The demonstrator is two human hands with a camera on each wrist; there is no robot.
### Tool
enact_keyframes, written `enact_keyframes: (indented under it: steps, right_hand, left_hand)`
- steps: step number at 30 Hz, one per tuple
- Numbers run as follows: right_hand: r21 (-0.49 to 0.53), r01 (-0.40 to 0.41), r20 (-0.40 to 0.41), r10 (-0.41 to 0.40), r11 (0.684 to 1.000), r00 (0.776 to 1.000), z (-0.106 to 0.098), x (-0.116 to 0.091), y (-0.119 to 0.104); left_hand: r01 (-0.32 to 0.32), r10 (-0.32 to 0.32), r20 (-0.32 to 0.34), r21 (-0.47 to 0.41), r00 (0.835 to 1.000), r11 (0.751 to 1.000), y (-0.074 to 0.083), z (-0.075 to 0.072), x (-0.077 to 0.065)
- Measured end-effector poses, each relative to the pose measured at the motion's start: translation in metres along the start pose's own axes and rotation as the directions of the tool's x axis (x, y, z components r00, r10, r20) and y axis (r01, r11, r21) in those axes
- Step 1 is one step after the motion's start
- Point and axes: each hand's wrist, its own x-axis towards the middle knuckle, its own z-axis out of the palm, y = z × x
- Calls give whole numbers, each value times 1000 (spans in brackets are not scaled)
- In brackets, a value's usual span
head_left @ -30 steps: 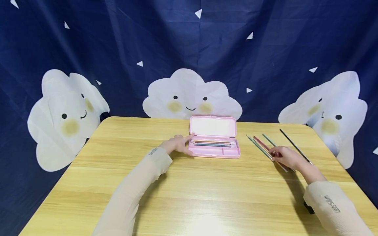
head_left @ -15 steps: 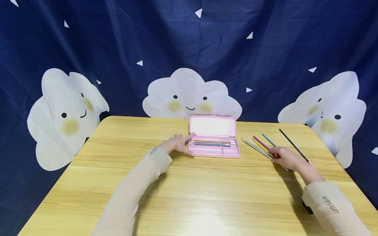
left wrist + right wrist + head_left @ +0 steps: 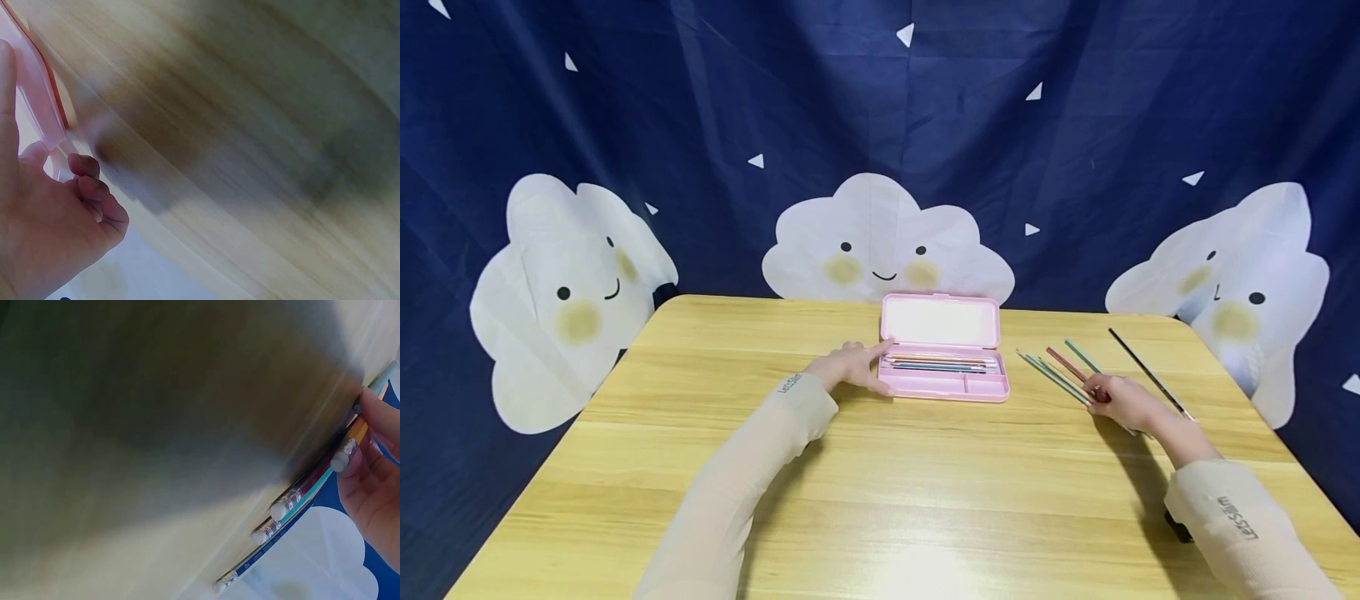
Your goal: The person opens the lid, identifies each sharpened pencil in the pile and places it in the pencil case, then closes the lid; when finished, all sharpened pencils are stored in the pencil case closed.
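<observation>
My left hand (image 3: 852,367) touches the left end of a pink pencil case (image 3: 987,389), index finger and thumb stretched apart at its corners. In the left wrist view its other fingers (image 3: 87,165) are bent beside the case. The case lies with its lid up; several pencils (image 3: 940,364) fill its rear compartment. Right of it, my right hand (image 3: 1123,402) pinches a few pencils, including a green pencil (image 3: 1060,383) and a yellow one (image 3: 355,436) with a white eraser. A red pencil (image 3: 1066,364) and a teal pencil (image 3: 1081,355) lie partly hidden by that hand.
A black pencil (image 3: 1150,372) lies on the wooden table (image 3: 917,475), right of the right hand. The case's front compartment (image 3: 928,382) has a divider. Behind the table's far edge hangs a dark blue curtain (image 3: 820,92) with white clouds.
The right hand stays nearly in place. Under its fingers the green pencil's tip has swung left, and the yellow pencil has been drawn from beside the red one. The left hand has not moved.
</observation>
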Motion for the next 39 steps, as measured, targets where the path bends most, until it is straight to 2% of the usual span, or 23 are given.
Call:
enact_keyframes:
  steps: [5, 13, 23, 31, 39]
  right_hand:
    - [18, 28, -46, -27, 999, 999, 2, 2, 1]
    - [-80, 87, -185, -101, 993, 978, 2, 16, -8]
    - [-84, 191, -233, -206, 978, 950, 7, 47, -30]
    - [-64, 264, -209, -271, 962, 940, 16, 68, -50]
    - [-84, 246, -142, -256, 966, 956, 21, 90, -69]
  left_hand:
    - [-3, 3, 3, -9, 1000, 1000, 0, 0, 2]
    - [-14, 14, 6, -8, 1000, 1000, 1, 0, 4]
    - [-1, 1, 3, -2, 1000, 1000, 2, -2, -1]
    - [-9, 9, 6, -1, 1000, 1000, 2, -2, -2]
    - [2, -2, 11, 0, 1000, 1000, 2, -2, -2]
